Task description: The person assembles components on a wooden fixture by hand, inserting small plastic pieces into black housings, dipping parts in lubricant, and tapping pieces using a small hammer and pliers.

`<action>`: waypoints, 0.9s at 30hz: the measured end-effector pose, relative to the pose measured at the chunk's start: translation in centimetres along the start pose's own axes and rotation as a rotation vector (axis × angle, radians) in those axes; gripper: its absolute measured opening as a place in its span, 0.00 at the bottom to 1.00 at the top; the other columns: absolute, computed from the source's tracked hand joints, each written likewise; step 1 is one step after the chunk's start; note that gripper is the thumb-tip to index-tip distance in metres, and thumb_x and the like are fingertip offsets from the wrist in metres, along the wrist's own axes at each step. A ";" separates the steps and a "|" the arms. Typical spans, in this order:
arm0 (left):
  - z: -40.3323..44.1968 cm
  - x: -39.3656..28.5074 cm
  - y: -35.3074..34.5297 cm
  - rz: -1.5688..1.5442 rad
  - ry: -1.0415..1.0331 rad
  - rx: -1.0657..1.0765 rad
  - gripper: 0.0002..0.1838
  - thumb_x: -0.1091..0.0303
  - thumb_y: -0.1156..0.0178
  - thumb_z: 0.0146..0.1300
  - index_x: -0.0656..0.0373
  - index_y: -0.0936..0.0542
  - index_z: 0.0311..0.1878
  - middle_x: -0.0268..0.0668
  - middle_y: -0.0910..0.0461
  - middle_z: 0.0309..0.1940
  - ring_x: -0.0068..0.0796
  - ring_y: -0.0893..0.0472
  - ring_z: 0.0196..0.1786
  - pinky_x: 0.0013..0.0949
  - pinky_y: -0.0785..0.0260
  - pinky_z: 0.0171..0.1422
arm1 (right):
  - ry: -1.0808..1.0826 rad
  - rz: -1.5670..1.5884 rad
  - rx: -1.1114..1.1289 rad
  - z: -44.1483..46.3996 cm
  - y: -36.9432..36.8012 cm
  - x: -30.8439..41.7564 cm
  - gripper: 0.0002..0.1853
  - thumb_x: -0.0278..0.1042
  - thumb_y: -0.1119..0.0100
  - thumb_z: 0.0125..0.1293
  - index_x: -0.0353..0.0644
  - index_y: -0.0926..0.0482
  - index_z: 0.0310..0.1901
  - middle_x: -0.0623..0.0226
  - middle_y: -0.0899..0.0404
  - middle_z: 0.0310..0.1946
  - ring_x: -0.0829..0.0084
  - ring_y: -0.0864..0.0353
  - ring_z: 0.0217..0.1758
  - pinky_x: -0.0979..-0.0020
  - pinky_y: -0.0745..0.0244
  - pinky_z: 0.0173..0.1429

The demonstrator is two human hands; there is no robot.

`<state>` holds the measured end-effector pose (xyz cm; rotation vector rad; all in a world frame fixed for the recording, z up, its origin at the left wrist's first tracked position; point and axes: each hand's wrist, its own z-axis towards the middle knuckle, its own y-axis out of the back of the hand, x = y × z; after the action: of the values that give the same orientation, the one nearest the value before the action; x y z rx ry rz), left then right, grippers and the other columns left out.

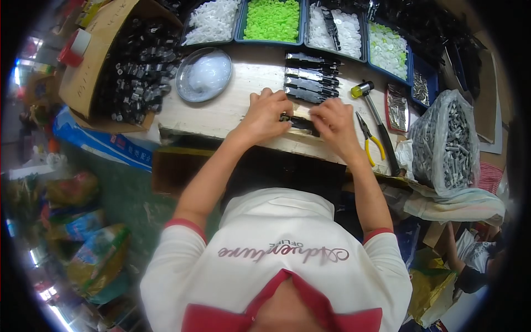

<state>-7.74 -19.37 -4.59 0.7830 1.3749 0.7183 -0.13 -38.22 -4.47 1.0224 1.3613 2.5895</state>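
Observation:
A small black part with a shiny face (302, 123) lies near the bench's front edge, between my two hands. My left hand (267, 115) has its fingers curled on the left end of it. At the right end, the bent fingers of my right hand (336, 124) pinch it, and the fingertips hide part of that end. Just beyond my hands lie several similar black parts (311, 77), set side by side in a stack-like row. A round dish (204, 74) with a whitish, greasy-looking substance stands beyond my left hand.
A cardboard box (91, 66) of black pieces is at left. Bins of white pieces (212, 21), green pieces (273, 20) and white discs (349, 33) line the back. At right are a hammer (380, 119), yellow-handled pliers (371, 143) and a bag of metal parts (449, 144).

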 end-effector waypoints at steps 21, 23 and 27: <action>25.6 -9.4 -4.0 0.450 -0.465 -0.146 0.03 0.71 0.40 0.43 0.59 0.19 0.24 0.41 0.21 0.29 0.43 0.24 0.41 0.45 0.36 0.44 | -0.638 -0.652 -0.043 -3.6 9.4 -13.7 0.07 0.27 0.51 0.56 0.35 0.24 0.33 0.50 0.25 0.33 0.53 0.24 0.39 0.56 0.27 0.43; 25.9 -9.7 -4.5 0.605 -0.484 -0.052 0.04 0.74 0.42 0.44 0.60 0.19 0.24 0.40 0.20 0.29 0.40 0.25 0.42 0.44 0.41 0.49 | -0.659 -0.626 -0.036 -3.1 9.2 -13.7 0.06 0.24 0.52 0.53 0.36 0.24 0.31 0.49 0.24 0.32 0.52 0.23 0.36 0.55 0.27 0.41; 26.7 -9.8 -4.8 0.606 -0.537 -0.028 0.04 0.75 0.43 0.44 0.60 0.19 0.24 0.41 0.20 0.28 0.41 0.25 0.41 0.44 0.41 0.48 | -0.690 -0.636 -0.011 -3.0 9.3 -13.7 0.06 0.24 0.52 0.53 0.36 0.24 0.30 0.50 0.24 0.32 0.52 0.23 0.37 0.56 0.26 0.41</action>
<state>18.13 -31.78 -2.17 1.2838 0.6349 0.9015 11.27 -50.53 -6.02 1.0945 1.2049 1.5805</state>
